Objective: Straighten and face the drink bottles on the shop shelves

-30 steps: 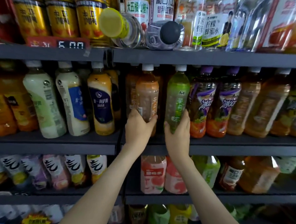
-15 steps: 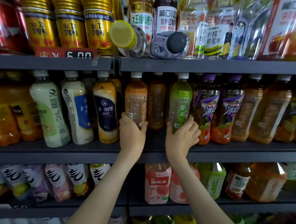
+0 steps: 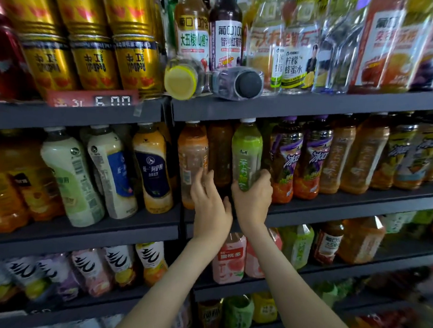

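On the middle shelf point(image 3: 333, 202) an orange-brown tea bottle point(image 3: 191, 160) stands beside a green tea bottle point(image 3: 246, 153). My left hand point(image 3: 209, 203) is at the foot of the orange-brown bottle, its fingers straight and spread against the bottle's lower right side. My right hand point(image 3: 252, 198) grips the base of the green bottle, fingers curled round it. A darker brown bottle point(image 3: 218, 151) stands further back between the two.
Purple-labelled iced tea bottles point(image 3: 298, 158) stand right of the green one, milk tea bottles point(image 3: 150, 168) to the left. Above, a yellow-capped bottle point(image 3: 181, 80) and a black-capped bottle point(image 3: 239, 83) lie on their sides beside gold cans point(image 3: 90, 57). Lower shelves hold peach drinks point(image 3: 228, 258).
My left hand let go of the orange-brown bottle and now touches it with straight fingers. My right hand closed lower round the green bottle's base.
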{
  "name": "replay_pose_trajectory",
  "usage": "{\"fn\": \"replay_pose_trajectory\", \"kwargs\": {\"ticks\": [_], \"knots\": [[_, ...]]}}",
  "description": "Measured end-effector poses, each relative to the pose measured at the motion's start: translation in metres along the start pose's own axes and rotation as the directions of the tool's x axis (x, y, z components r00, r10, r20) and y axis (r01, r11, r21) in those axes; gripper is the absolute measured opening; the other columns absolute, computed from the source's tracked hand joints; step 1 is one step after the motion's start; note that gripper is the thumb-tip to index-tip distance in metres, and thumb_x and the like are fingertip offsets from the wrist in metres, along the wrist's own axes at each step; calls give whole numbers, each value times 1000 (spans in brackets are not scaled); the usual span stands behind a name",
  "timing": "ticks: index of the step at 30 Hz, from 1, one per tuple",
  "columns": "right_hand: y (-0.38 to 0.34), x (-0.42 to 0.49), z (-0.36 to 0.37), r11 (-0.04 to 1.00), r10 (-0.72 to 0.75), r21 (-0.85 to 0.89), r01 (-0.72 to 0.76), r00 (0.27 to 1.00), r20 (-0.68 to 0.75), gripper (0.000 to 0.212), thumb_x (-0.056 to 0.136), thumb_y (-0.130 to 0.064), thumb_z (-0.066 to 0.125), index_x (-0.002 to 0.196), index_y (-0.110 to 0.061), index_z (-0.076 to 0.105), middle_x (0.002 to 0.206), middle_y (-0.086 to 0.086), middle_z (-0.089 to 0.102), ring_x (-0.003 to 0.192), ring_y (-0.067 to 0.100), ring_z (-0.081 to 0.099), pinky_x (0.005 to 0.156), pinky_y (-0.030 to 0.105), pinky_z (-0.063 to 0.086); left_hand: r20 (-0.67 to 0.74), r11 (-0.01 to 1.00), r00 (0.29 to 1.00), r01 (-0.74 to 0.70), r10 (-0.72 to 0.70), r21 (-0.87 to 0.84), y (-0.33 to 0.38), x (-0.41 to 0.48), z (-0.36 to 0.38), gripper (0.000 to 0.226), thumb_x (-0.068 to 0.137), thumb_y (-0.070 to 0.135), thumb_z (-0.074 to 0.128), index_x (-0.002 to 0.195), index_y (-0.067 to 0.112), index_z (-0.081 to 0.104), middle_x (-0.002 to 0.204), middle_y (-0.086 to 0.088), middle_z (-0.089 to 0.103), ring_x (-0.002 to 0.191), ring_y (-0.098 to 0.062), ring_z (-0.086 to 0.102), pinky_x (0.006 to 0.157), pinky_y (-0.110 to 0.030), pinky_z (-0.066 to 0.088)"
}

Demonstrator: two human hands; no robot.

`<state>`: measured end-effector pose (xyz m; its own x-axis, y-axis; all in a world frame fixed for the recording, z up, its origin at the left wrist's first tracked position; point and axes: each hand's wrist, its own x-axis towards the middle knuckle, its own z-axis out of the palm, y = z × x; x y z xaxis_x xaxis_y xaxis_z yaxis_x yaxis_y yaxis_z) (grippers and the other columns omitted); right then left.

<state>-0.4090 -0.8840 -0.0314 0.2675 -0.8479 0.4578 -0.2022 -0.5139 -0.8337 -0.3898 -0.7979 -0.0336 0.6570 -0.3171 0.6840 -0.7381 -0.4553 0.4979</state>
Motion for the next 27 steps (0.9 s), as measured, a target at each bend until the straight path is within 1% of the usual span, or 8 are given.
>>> {"fn": "replay_pose_trajectory", "kwargs": {"ticks": [4, 7, 9, 12, 16, 19, 24, 27], "knots": [[0, -5, -15, 998, -9, 68, 2, 995, 97, 61, 78, -20, 74, 127, -6, 40, 115, 9, 57, 107, 23, 56, 76, 23, 46, 66, 998, 997, -36, 39, -45, 5, 2, -8, 55, 82, 1, 66, 132, -2, 44, 143, -22, 35, 134, -35, 33, 105, -31, 21], [3, -9, -27, 996, -29, 92, 14, 986, 162, 73, 76, -21, 74, 137, -8, 36, 123, 7, 56, 115, 22, 54, 89, 35, 51, 117, 993, 991, -59, 70, -100, 11, 1, -11, 50, 87, 2, 60, 134, 2, 43, 143, -17, 34, 136, -29, 30, 107, -26, 19], [9, -13, -36, 994, -25, 111, 6, 984, 175, 76, 74, -23, 75, 138, -11, 36, 123, 4, 56, 116, 21, 53, 92, 39, 51, 148, 985, 985, -65, 89, -160, 17, -1, -11, 49, 89, 0, 55, 135, 4, 42, 141, -14, 36, 134, -25, 33, 106, -22, 21], [16, -20, -54, 976, -20, 219, -9, 991, 129, 70, 74, -28, 77, 132, -15, 40, 118, -1, 57, 110, 13, 57, 87, 32, 53, 185, 962, 976, -65, 116, -265, 29, -2, -9, 43, 93, 5, 51, 135, 7, 42, 137, -9, 42, 128, -20, 41, 103, -18, 29], [28, -20, -84, 932, -29, 361, 14, 999, 35, 49, 79, -13, 75, 119, -12, 48, 108, -4, 59, 99, -5, 58, 80, 10, 48, 237, 937, 964, -28, 117, -348, 47, -4, 5, 43, 96, 18, 52, 137, 8, 42, 133, -8, 48, 124, -19, 46, 96, -14, 32], [42, -6, -112, 926, -32, 377, 36, 999, -16, 45, 82, -7, 71, 120, -5, 48, 106, -3, 59, 99, -4, 58, 82, 10, 48, 259, 933, 963, 24, 75, -360, 67, -3, 23, 49, 94, 22, 57, 138, 7, 41, 133, -9, 50, 122, -19, 48, 92, -9, 30], [71, 27, -153, 944, -77, 322, 63, 997, 29, 42, 83, -8, 70, 119, -12, 49, 106, -9, 56, 98, -11, 53, 84, 4, 44, 258, 920, 960, 197, -110, -338, 105, 13, 64, 69, 86, 37, 67, 140, 6, 37, 137, -11, 48, 127, -22, 45, 103, -34, 40], [89, 42, -169, 942, -88, 332, 58, 993, 74, 42, 82, -5, 71, 117, -15, 49, 104, -11, 56, 97, -16, 52, 81, 2, 41, 185, 913, 956, 277, -229, -299, 120, 25, 84, 75, 81, 37, 71, 138, 3, 37, 134, -13, 49, 127, -25, 45, 102, -37, 41]]}}
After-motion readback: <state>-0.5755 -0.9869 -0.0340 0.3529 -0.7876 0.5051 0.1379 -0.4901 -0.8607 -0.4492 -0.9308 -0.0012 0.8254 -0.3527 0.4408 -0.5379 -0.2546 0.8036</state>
